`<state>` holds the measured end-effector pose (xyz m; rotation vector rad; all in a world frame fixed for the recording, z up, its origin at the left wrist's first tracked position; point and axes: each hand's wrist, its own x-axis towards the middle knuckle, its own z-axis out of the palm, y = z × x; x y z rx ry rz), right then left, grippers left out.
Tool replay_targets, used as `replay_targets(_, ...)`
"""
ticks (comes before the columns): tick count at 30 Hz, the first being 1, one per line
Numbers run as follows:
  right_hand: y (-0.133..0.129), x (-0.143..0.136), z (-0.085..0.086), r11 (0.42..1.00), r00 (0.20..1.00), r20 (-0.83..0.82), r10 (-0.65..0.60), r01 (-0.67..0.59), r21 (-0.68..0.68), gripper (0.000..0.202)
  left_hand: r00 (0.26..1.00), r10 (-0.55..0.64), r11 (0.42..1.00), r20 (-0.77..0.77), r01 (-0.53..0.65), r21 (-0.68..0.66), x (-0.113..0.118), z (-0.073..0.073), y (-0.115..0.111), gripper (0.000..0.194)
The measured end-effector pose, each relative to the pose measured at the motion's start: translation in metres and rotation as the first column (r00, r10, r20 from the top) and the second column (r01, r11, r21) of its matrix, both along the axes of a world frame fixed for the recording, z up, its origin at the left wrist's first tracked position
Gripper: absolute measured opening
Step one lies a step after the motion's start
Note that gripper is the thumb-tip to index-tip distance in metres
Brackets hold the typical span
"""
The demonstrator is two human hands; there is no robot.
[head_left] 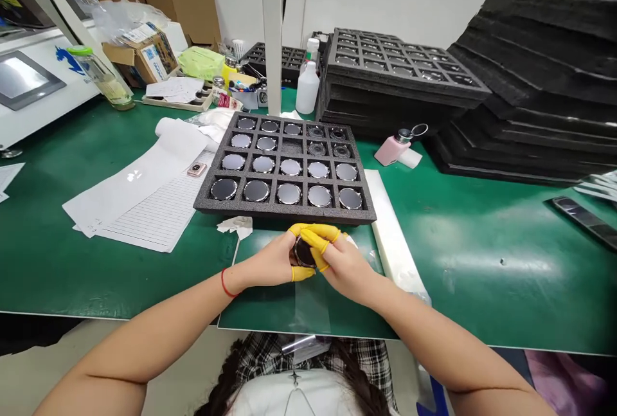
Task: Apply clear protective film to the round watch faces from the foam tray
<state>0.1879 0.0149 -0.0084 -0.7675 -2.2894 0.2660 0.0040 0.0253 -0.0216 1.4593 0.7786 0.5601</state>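
Between my hands is a round watch case (304, 253) with a dark face and a metal rim, tilted and partly covered by fingers. My left hand (272, 262), with a red string at its wrist, grips it from the left side. My right hand (340, 258) closes over it from the right, fingertips on its face and edge. Yellow finger cots cover the fingertips of both hands. Just beyond lies a black foam tray (284, 209) with similar round watch cases in its pockets. One pocket in its second row shows bare foam.
Left of the tray are paper sheets (139, 200) and a small pinkish device (196, 170). A white foam strip (393, 236) lies to the right. Behind stand stacked foam trays (385, 91), a white bottle (307, 89) and a pink bottle (393, 148). A phone-like black device (585, 220) lies far right.
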Motion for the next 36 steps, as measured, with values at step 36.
replay_targets(36,0.011,0.001,-0.02,0.969,0.92,0.38,-0.097,0.174,-0.173,0.012,0.956,-0.21,0.915,0.207,0.267,-0.304,-0.041,0.056,0.009,0.059)
